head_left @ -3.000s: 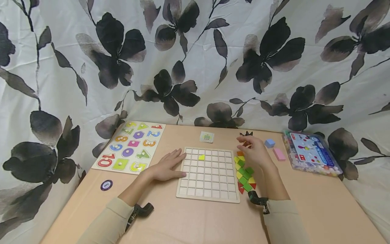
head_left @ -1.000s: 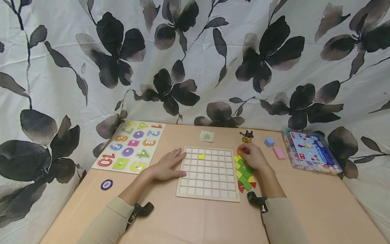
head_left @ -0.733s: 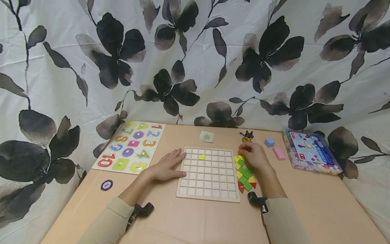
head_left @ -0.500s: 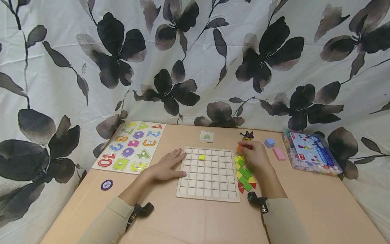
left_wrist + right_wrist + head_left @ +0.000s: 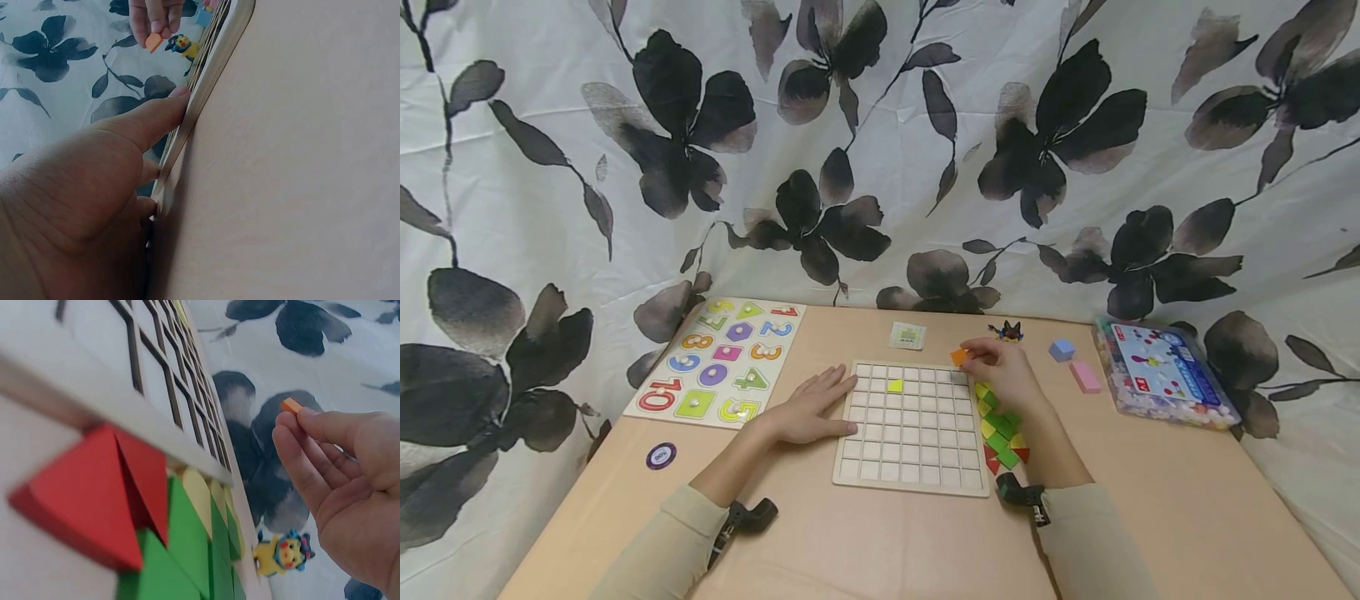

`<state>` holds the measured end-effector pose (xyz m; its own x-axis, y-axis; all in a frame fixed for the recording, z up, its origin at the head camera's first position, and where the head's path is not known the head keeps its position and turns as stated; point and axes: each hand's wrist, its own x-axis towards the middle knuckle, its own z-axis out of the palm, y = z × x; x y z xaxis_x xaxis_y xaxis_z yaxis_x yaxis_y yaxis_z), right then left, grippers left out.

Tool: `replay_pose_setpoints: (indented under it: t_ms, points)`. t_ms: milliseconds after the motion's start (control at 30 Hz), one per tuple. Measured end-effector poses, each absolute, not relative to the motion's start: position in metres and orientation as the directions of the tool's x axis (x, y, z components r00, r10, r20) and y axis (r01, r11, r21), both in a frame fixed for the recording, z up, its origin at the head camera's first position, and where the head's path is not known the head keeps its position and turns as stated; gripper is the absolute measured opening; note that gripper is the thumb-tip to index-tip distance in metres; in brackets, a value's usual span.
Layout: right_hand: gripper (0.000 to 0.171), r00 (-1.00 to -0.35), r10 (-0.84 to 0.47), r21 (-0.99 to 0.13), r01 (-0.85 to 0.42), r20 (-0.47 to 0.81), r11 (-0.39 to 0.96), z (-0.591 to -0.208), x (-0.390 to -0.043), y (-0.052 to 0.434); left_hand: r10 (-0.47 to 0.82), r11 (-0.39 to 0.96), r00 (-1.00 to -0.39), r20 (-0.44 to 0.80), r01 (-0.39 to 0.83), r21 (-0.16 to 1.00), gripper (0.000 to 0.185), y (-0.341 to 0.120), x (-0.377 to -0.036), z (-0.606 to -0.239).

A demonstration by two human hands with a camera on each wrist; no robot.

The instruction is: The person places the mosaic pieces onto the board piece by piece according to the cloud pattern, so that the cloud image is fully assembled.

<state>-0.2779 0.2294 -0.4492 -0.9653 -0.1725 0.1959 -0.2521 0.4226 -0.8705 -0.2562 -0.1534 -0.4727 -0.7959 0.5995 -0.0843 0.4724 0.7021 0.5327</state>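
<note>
I see the right hand pinching a small orange tile between thumb and fingertips, grip closed on it, held just above the far right corner of the wooden grid board, clear of the cells. Left hand lies flat, fingers straight, grasping nothing, pressed against the board's left edge, probably to stop it sliding on the table. One yellow tile sits in a cell near the top. The pile of green, yellow and red tiles lies touching the board's right edge, right under the working hand. Number puzzle well left, untouched.
</note>
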Motion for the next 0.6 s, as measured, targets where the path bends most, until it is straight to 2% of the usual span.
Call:
replay_pose_setpoints:
  t_ms: [133, 600]
  points:
    - [0.034, -0.958, -0.207, -0.854, -0.274, 0.201, 0.442, -0.448, -0.277, 0.218, 0.598, 0.704, -0.796, -0.091, 0.468, 0.534, 0.091, -0.154, -0.256, -0.473]
    - [0.024, -0.963, -0.202, -0.853, -0.255, 0.180, 0.455, -0.446, -0.273, 0.190, 0.601, 0.711, -0.793, -0.100, 0.474, 0.519, 0.091, -0.153, -0.258, -0.473]
